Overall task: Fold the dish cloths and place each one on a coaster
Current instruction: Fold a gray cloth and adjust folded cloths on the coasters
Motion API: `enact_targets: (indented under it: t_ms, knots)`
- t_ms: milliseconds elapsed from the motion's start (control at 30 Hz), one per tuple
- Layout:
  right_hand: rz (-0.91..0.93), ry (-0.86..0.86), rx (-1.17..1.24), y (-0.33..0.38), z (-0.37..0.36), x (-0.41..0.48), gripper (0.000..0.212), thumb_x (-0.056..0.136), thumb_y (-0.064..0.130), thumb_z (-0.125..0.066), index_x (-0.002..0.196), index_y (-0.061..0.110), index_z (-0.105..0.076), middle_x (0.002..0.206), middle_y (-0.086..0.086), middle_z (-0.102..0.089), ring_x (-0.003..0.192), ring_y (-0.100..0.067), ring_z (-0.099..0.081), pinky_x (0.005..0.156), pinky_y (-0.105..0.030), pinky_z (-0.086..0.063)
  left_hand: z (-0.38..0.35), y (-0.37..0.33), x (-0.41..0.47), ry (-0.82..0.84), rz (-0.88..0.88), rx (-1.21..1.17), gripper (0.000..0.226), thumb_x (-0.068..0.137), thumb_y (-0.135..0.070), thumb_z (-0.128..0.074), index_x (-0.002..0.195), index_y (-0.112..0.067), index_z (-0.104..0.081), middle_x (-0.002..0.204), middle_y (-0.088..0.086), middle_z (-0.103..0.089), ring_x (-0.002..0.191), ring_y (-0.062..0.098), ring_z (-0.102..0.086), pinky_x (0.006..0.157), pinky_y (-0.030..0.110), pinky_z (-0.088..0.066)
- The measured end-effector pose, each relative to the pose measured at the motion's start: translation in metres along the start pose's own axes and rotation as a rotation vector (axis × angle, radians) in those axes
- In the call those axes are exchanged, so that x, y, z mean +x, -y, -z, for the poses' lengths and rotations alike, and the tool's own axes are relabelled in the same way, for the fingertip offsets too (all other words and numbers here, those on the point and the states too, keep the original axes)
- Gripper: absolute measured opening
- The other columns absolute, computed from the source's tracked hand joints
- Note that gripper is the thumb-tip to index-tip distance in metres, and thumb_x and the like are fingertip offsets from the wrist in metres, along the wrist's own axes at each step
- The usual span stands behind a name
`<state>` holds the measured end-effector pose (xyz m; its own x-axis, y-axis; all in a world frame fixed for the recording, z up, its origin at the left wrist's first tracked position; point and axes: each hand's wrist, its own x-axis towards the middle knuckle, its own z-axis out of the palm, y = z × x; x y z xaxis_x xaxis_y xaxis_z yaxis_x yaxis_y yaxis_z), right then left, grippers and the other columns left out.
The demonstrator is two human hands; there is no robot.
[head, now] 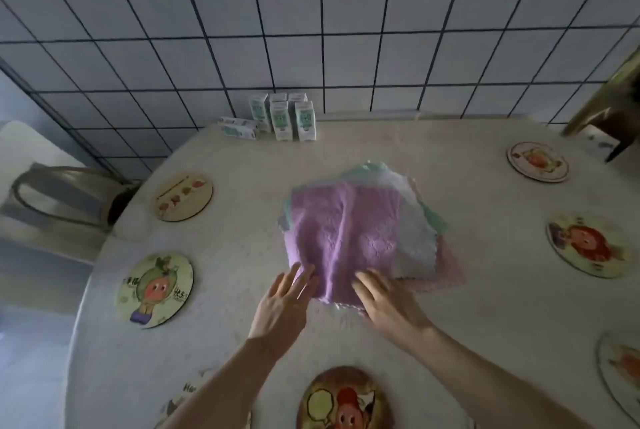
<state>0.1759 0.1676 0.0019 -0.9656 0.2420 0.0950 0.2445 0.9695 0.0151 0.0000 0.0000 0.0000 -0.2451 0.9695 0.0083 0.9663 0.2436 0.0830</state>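
Bottom centre: a coaster [346, 401] is sitting bare at the near edge of the worktop [485, 318]. Just above it, both hands are meeting the near hem of the purple cloth [343, 231].

- Left hand [282, 300]: grip spread, fingers straight, tips touching the near-left corner, holding nothing.
- Right hand [388, 304]: grip flat, resting on the hem, apparently pinching nothing.

Mid-frame: the purple cloth is topping a loose stack of cloths [415, 228]. I am judging it light, limp and fluffy, likely to sag once lifted, so the two near corners are looking like the best hold.

More coasters [154, 290] are ringing the stack, well apart from it. Upper centre: cartons [284, 117] are standing against the tiled wall [346, 13].
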Motion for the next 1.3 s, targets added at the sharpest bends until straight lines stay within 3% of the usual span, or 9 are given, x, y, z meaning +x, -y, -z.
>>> enact_targets:
  t_ms: [167,333,567,733,867,933,1033,1167,1300]
  knots:
    - [-0.018,0.072,0.035,-0.008,-0.016,0.013,0.066,0.051,0.051,-0.081,0.105,0.015,-0.067,0.114,-0.002,-0.064,0.107,-0.023,-0.057,0.082,-0.037,-0.054,-0.018,-0.007,0.020,-0.035,0.068,-0.017,0.065,0.067,-0.002,-0.063,0.130,-0.014,-0.056,0.148,0.006,-0.041,0.135,0.031,-0.039,0.104,0.048,-0.041]
    - [-0.034,0.089,0.021,-0.012,-0.025,0.011,0.059,0.065,0.054,-0.067,0.110,0.017,-0.061,0.120,-0.003,-0.060,0.113,-0.025,-0.053,0.089,-0.045,-0.048,-0.032,-0.007,0.035,-0.073,0.066,-0.014,0.046,0.079,-0.006,-0.044,0.122,-0.012,-0.060,0.144,0.008,-0.045,0.131,0.033,-0.044,0.103,0.050,-0.041]
    - [-0.026,0.060,0.040,-0.012,-0.032,0.014,0.032,0.076,0.039,-0.060,0.098,0.015,-0.060,0.117,-0.005,-0.060,0.110,-0.029,-0.054,0.083,-0.048,-0.048,-0.033,0.006,0.040,-0.177,0.005,-0.039,0.039,0.083,-0.002,-0.043,0.115,-0.007,-0.065,0.130,0.011,-0.059,0.118,0.031,-0.057,0.094,0.045,-0.050]
    - [-0.061,0.067,0.119,-0.012,-0.021,0.021,0.012,0.073,0.020,-0.059,0.082,0.014,-0.058,0.098,-0.005,-0.061,0.094,-0.030,-0.056,0.073,-0.045,-0.051,-0.023,0.029,0.031,-0.143,0.005,-0.116,0.036,0.073,0.007,-0.061,0.107,-0.001,-0.069,0.116,0.012,-0.066,0.103,0.027,-0.067,0.072,0.039,-0.060]
    - [-0.127,0.059,0.265,-0.018,-0.001,0.032,0.015,0.071,0.023,-0.043,0.077,0.014,-0.054,0.072,-0.003,-0.060,0.069,-0.027,-0.059,0.061,-0.036,-0.050,-0.016,0.038,0.031,-0.043,0.132,-0.169,0.023,0.067,0.003,-0.077,0.088,-0.004,-0.071,0.102,0.009,-0.071,0.084,0.027,-0.071,0.058,0.039,-0.060]
    - [-0.159,0.047,0.299,-0.024,0.011,0.039,0.007,0.070,0.015,-0.051,0.076,0.014,-0.054,0.062,-0.002,-0.060,0.056,-0.025,-0.059,0.051,-0.029,-0.046,-0.012,0.037,0.033,-0.003,0.150,-0.157,0.017,0.066,0.000,-0.077,0.078,-0.008,-0.070,0.092,0.005,-0.072,0.076,0.024,-0.071,0.055,0.034,-0.059]
    - [-0.183,0.041,0.297,-0.039,0.030,0.048,0.015,0.070,0.007,-0.063,0.082,0.014,-0.057,0.061,0.001,-0.063,0.051,-0.019,-0.059,0.044,-0.024,-0.041,0.003,0.034,0.035,0.041,0.179,-0.146,0.025,0.057,0.001,-0.079,0.065,-0.016,-0.063,0.072,-0.002,-0.068,0.060,0.019,-0.066,0.049,0.025,-0.051]
    - [-0.172,0.060,0.337,-0.059,0.062,0.068,0.017,0.087,0.006,-0.053,0.099,0.015,-0.061,0.079,0.003,-0.068,0.060,-0.012,-0.058,0.050,-0.023,-0.041,0.025,0.047,0.042,0.019,0.401,-0.238,0.011,0.084,-0.004,-0.059,0.085,-0.014,-0.063,0.078,0.002,-0.064,0.065,0.024,-0.060,0.053,0.030,-0.047]
    - [-0.178,0.055,0.377,-0.070,0.096,0.102,0.028,0.094,0.004,-0.043,0.113,0.014,-0.061,0.080,0.002,-0.066,0.046,-0.004,-0.044,0.042,-0.021,-0.030,0.060,0.068,0.057,-0.090,0.631,-0.512,0.014,0.094,-0.007,-0.048,0.096,-0.013,-0.061,0.082,0.006,-0.061,0.068,0.021,-0.058,0.059,0.035,-0.053]
